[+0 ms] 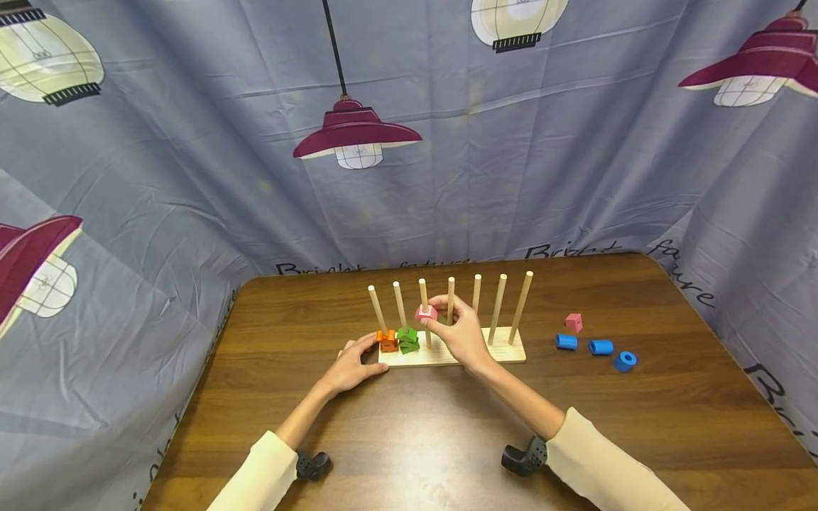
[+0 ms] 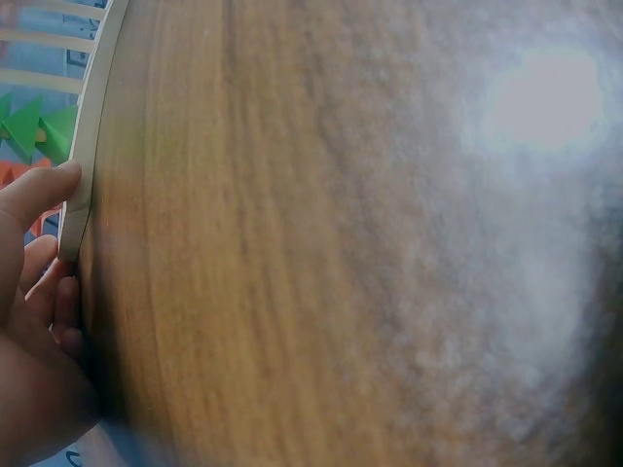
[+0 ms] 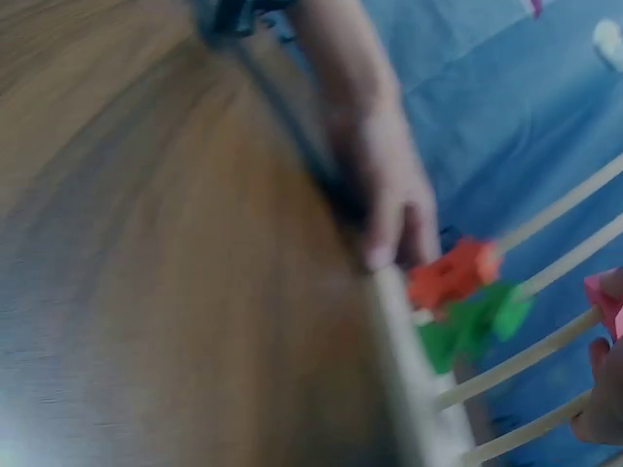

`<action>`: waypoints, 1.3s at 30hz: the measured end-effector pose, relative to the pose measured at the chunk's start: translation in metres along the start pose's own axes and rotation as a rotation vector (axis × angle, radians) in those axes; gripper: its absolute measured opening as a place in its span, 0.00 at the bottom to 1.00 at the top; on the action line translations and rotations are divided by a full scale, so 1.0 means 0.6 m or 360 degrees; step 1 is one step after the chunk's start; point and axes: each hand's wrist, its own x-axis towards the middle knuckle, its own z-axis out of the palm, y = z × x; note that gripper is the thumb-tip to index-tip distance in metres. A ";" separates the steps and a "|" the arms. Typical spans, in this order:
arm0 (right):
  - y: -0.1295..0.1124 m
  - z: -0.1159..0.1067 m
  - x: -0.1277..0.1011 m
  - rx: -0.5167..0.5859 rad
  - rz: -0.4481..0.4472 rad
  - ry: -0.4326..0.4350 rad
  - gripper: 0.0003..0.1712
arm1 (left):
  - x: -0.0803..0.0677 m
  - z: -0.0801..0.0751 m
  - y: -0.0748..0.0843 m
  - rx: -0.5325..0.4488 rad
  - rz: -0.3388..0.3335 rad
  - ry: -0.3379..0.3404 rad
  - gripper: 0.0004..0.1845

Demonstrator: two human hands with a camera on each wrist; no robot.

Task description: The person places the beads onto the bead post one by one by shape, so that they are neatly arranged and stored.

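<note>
A wooden peg board (image 1: 424, 357) with several upright pegs stands on the table. My left hand (image 1: 350, 365) holds its left end, thumb at the front edge and fingers round the side. In the left wrist view the thumb (image 2: 44, 192) presses on the pale board edge. Orange pieces (image 1: 387, 342) sit on the leftmost peg, and green pieces (image 1: 407, 341) are stacked on the second. High on the third peg is a pink block (image 1: 423, 313), pinched between thumb and fingers of my right hand (image 1: 465, 341). Only part of that block shows in the right wrist view.
On the brown table (image 1: 486, 419), to the right of the board, lie another pink block (image 1: 574, 323) and three blue cylinders (image 1: 601, 347). A curtain (image 1: 383, 213) printed with lamps hangs behind the table and along its sides.
</note>
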 end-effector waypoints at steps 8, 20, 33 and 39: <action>0.095 0.010 -0.020 -0.0294 0.0234 -0.0022 0.16 | 0.004 -0.002 0.004 0.0001 -0.0025 -0.0021 0.39; 0.073 -0.044 -0.047 -0.0497 0.0175 -0.0334 0.34 | 0.005 0.002 0.004 0.0016 -0.0032 -0.0019 0.40; 0.062 -0.292 -0.059 -0.0932 -0.0210 0.0085 0.08 | -0.001 -0.001 0.003 -0.0020 -0.0072 -0.0035 0.39; 0.099 -0.386 -0.033 -0.1151 -0.0016 0.0159 0.20 | 0.001 0.001 0.004 -0.0028 -0.0076 -0.0023 0.40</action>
